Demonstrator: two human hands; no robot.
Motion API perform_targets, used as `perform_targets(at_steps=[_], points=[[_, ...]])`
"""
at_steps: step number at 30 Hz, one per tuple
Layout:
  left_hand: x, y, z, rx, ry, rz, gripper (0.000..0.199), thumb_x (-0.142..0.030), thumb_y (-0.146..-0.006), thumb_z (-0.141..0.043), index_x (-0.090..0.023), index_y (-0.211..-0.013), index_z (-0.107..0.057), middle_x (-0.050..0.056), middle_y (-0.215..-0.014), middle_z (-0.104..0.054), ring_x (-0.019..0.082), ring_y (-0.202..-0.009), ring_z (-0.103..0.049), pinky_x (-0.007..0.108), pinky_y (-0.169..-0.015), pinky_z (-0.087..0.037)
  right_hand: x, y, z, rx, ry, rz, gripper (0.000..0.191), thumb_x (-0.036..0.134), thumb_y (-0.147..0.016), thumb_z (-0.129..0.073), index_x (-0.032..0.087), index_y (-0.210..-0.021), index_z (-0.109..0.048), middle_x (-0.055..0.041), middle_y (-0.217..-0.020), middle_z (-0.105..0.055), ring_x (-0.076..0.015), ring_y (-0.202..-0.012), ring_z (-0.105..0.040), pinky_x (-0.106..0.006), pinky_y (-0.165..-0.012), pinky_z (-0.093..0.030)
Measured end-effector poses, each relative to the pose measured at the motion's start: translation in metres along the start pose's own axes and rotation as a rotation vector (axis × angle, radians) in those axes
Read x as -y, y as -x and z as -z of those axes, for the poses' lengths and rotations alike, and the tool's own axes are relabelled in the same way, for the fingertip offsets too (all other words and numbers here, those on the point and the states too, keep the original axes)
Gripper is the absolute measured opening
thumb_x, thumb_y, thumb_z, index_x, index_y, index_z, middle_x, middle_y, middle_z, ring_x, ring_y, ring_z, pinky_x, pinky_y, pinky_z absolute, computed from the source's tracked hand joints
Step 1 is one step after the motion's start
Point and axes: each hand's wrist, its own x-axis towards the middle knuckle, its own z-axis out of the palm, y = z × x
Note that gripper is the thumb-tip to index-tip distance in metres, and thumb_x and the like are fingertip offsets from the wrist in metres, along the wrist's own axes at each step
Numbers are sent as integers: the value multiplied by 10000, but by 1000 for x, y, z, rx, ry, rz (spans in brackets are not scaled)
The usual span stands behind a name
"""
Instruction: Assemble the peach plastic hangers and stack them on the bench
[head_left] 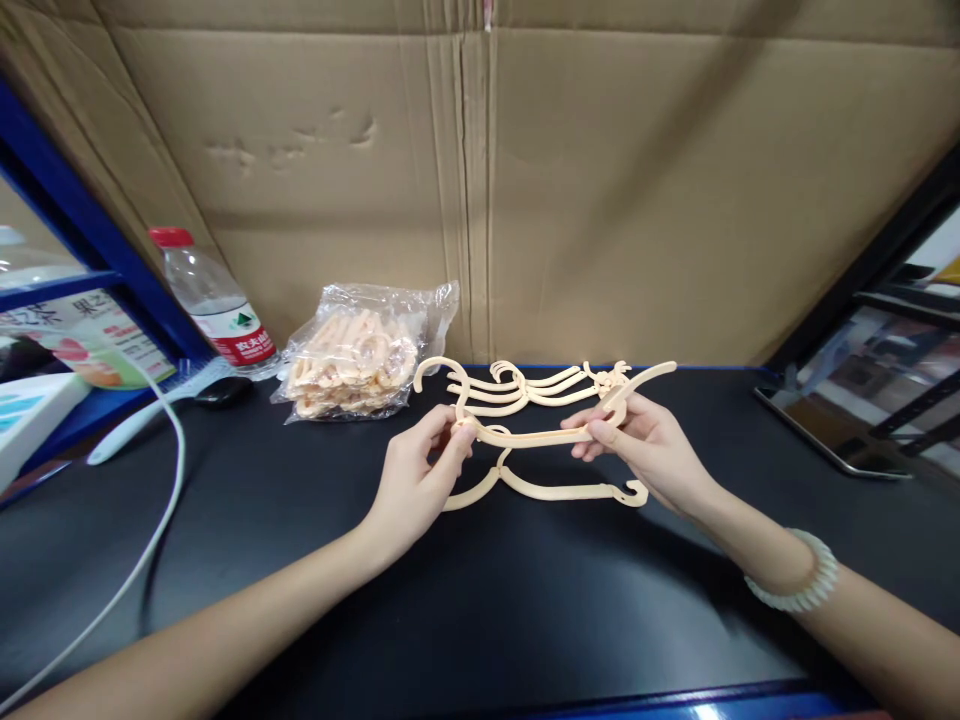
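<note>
Cream hanger (525, 438) up in both hands now, held above the bench (480, 610), approx. centre of view! L. hand (416, 480) has its fingers pinched nearly closed on the bar by the hook's base; R. hand (664, 455) pinches the other end, thumb in front, remaining fingers curled behind. Grip at both ends prob. keeps the bar steady and lets each end be turned. Long axis runs L–R, almost level, roughly parallel w/ the bench's back edge; hook arches up on the left, tip curling down, while at the R. end a slim arm slants up and right. Joined or separate there? Can't tell, fingers cover it. Another hanger (559, 491) lies flat just below, more hangers (510, 405) behind, presumably set aside within reach, and a clear bag (356, 360) of cream pcs. sits back left, near the bottle (238, 330).
</note>
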Motion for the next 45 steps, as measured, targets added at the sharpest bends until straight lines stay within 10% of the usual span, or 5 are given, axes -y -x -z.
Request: perform_targets(at_steps=[8, 19, 34, 41, 45], points=[[1, -12, 11, -48, -28, 65, 246, -409, -903, -490, -179, -834, -546, -28, -675, -522, 99, -559, -489, 209, -549, -397, 22, -17, 47, -52, -65, 34, 153, 325, -742, -754, 207, -783, -666, -3, -742, -615, -94, -564, -537, -222, -498, -482], [-16, 15, -5, 442, -673, -79, 40, -251, -832, -567, -211, -839, -570, -8, -828, -621, 162, -716, -591, 247, -578, -397, 38, -23, 105, 698, 726, -379, 299, 352, -731, -717, 123, -916, -667, -41, -745, -671, -138, -649, -618, -244, -578, -480], [-27, 20, -3, 519, -1099, -163, 105, -216, -879, -499, -204, -950, -576, 27, -887, -576, 218, -810, -616, 303, -564, -474, 38, -14, 87, 730, 978, -486, 253, 386, -774, -639, 150, -863, -614, -3, -582, -627, -143, -557, -561, -222, -507, -390], [-31, 23, -4, 524, -1178, -239, 175, -117, -835, -473, -183, -955, -583, 56, -899, -599, 246, -804, -583, 370, -633, -487, 22, 0, 31, 338, 1142, 75, 271, 343, -878, -552, 166, -1076, -604, -91, -1024, -645, -215, -927, -598, -347, -831, -477], [-26, 21, -5, 529, -1162, -246, 179, -100, -863, -443, -185, -921, -590, 41, -824, -615, 235, -760, -585, 365, -635, -472, 5, 19, -12, 487, 1151, 245, 324, 272, -902, -555, 178, -1211, -552, -107, -1186, -585, -240, -1101, -526, -382, -944, -448]])
